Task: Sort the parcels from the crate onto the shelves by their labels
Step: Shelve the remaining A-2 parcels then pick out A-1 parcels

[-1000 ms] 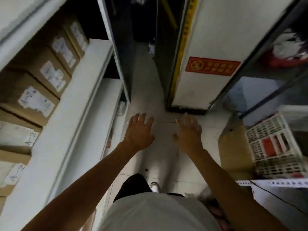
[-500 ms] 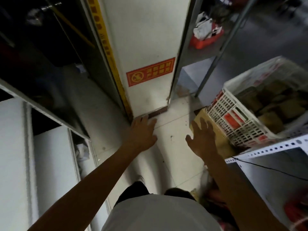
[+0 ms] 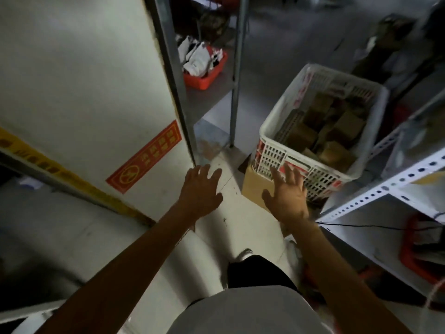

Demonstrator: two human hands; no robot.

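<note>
A white lattice plastic crate (image 3: 284, 162) with red labels stands on the floor at the right, resting on a flat cardboard box (image 3: 255, 186). Several brown cardboard parcels (image 3: 337, 131) fill it. My right hand (image 3: 286, 194) is stretched out with spread fingers, empty, just in front of the crate's near wall. My left hand (image 3: 199, 191) is also spread and empty, over the pale floor to the left of the crate. Both arms reach forward from the bottom of the view.
A white pillar (image 3: 96, 92) with a red sign (image 3: 144, 156) and a yellow edge strip stands at the left. A metal rack (image 3: 237, 68) behind holds a red tray (image 3: 207, 78) of white bags. A white perforated shelf rail (image 3: 385, 189) runs along the right, with a red item below.
The view has swung right, away from the shelf of labelled boxes, and the crate has come into full view. Both empty hands now hang closer to the crate.
</note>
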